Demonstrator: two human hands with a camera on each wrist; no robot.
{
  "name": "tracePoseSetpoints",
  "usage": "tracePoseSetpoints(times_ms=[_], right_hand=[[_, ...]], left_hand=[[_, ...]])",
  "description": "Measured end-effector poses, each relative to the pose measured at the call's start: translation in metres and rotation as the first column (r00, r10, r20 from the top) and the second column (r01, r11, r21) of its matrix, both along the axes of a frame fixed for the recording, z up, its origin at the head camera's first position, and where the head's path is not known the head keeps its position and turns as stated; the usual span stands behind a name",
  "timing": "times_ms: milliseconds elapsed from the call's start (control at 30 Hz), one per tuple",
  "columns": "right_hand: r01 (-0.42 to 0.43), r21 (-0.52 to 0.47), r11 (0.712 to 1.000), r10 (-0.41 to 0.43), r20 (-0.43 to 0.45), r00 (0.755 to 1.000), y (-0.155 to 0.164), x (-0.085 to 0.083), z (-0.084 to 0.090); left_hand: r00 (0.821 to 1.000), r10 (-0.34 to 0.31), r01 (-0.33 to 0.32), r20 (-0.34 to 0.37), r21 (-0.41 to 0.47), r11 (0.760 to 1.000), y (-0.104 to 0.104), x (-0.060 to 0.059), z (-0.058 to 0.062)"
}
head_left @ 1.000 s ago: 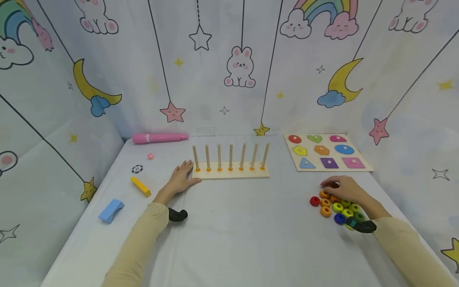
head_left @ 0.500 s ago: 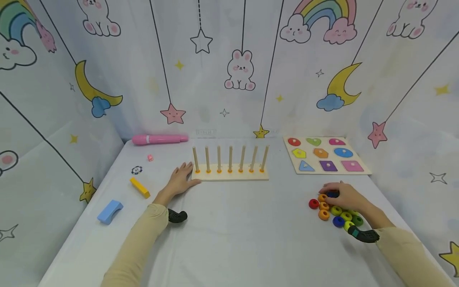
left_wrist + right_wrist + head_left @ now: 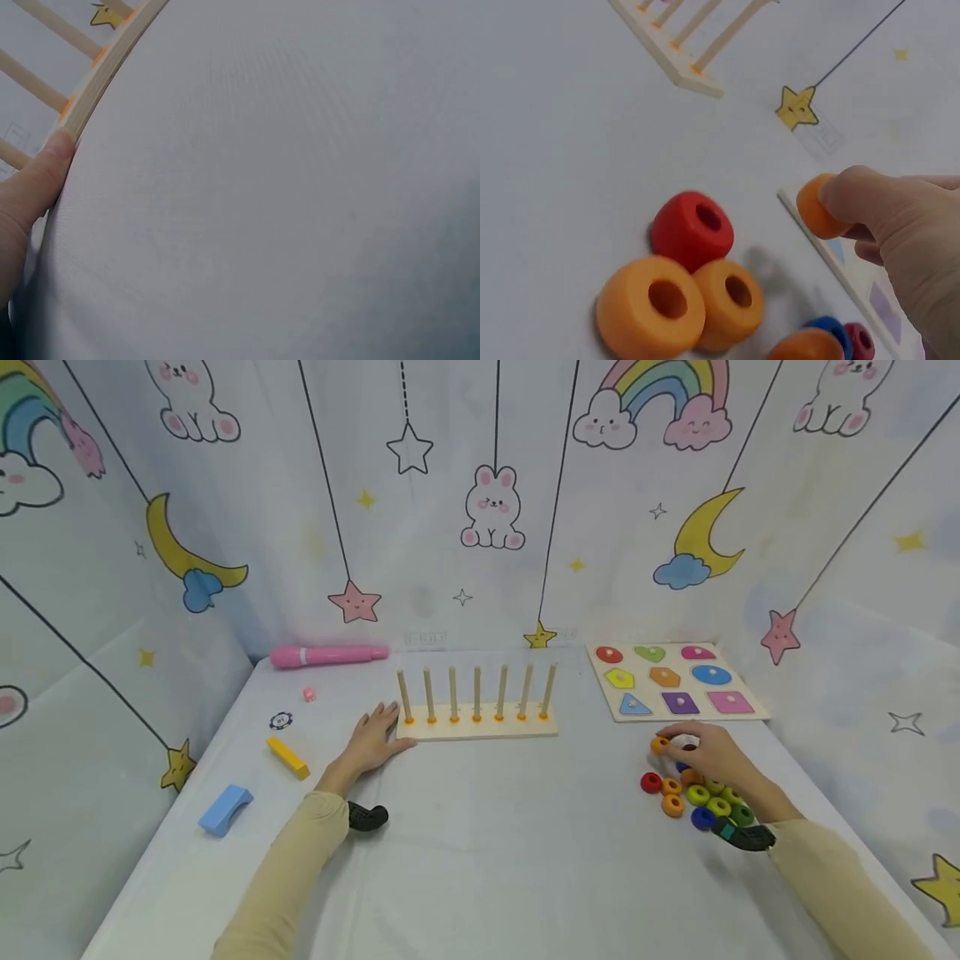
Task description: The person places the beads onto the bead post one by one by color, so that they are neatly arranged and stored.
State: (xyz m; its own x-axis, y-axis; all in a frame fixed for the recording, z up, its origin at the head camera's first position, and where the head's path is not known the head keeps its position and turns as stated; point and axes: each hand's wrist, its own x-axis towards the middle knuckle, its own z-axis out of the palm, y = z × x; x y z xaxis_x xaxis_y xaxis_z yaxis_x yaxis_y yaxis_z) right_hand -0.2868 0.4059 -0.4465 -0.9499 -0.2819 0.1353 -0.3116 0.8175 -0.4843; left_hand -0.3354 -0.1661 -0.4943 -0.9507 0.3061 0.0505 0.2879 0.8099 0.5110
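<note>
Toward the back of the white-covered worktop (image 3: 480, 860) stands a pale wooden peg rack with seven upright dowels (image 3: 477, 703). In the right part of the head view lies a wooden shape-puzzle board with coloured pieces (image 3: 673, 681), and just below it a cluster of loose wooden rings (image 3: 693, 797) (red, orange, green, blue). At the left edge lie a pink marker-like cylinder (image 3: 330, 654), a yellow wooden bar (image 3: 288, 757) and a light blue arched block (image 3: 225, 809).

The right hand (image 3: 708, 758) hangs above the cluster, fingertips pinching a small orange wooden ring (image 3: 817, 207) clear of the cloth, between the pile and the puzzle board. The left hand (image 3: 371, 742) lies flat with relaxed fingers, its thumb touching the rack's left end.
</note>
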Motion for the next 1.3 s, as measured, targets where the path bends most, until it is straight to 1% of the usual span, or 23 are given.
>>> tracePoseSetpoints(times_ms=[67,167,300,400,533,633,767,933,967,1033,1133,1300], right_hand=[[0.011,-0.039,0.999,-0.012,-0.037,0.999,-0.009,-0.006,0.005],[0.009,-0.092,0.996,-0.013,-0.047,0.999,-0.023,-0.016,0.015],[-0.025,-0.133,0.991,0.019,-0.05,0.999,-0.044,-0.032,0.029],[-0.038,-0.144,0.989,0.028,-0.068,0.997,-0.063,-0.046,0.041],[-0.023,-0.162,0.986,0.012,-0.068,0.998,-0.092,-0.061,0.058],[-0.03,-0.188,0.982,0.015,-0.083,0.996,-0.115,-0.07,0.072],[-0.093,-0.24,0.966,0.067,-0.115,0.991,-0.147,-0.079,0.088],[-0.155,-0.292,0.944,0.124,-0.123,0.985,-0.188,-0.089,0.102],[-0.166,-0.289,0.943,0.135,-0.125,0.983,-0.197,-0.091,0.103],[-0.193,-0.283,0.94,0.164,-0.121,0.979,-0.215,-0.094,0.106],[-0.252,-0.267,0.93,0.227,-0.123,0.966,-0.244,-0.099,0.108],[-0.357,-0.256,0.898,0.333,-0.134,0.933,-0.293,-0.103,0.104]], left_hand=[[1.0,-0.015,0.015,0.005,0.022,1.0,0.0,0.002,0.001],[0.999,-0.035,0.034,0.029,0.022,0.999,0.002,0.004,0.002],[0.998,-0.019,0.023,0.067,-0.048,0.999,0.004,0.002,0.002],[0.998,-0.003,0.008,0.065,-0.074,0.997,0.005,0.003,0.003],[0.999,-0.004,0.007,0.05,-0.062,0.998,0.003,0.006,0.002],[0.999,-0.007,0.01,0.045,-0.063,0.998,0.002,0.005,0.001],[0.999,-0.015,0.017,0.039,-0.062,0.998,0.002,0.002,0.0],[0.999,-0.015,0.017,0.031,-0.062,0.998,0.002,0.001,-0.001],[0.999,-0.012,0.014,0.033,-0.062,0.998,0.002,0.001,-0.001],[0.999,-0.007,0.009,0.031,-0.06,0.998,0.002,0.001,0.0],[1.0,-0.008,0.009,0.027,-0.047,0.999,0.002,0.002,0.001],[0.999,-0.011,0.013,0.036,-0.042,0.999,0.002,0.003,0.003]])
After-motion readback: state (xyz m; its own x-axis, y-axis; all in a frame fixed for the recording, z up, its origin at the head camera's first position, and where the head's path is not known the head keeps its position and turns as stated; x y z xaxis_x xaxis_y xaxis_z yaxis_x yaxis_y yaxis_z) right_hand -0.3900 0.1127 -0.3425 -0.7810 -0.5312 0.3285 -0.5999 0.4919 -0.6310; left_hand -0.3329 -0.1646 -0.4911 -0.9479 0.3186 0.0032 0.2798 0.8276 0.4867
